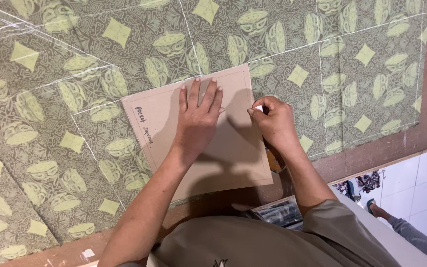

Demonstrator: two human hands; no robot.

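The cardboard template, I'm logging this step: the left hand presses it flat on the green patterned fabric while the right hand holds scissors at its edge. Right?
Not scissors. In the head view the right hand pinches a small white piece, apparently chalk, at the edge of the cardboard template. The left hand presses it flat.

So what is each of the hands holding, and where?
The right hand pinches a small white piece, likely chalk, by its end. The left hand holds nothing; it presses flat on the brown cardboard template.

Cardboard template [198, 143] on patterned fabric [75, 74]
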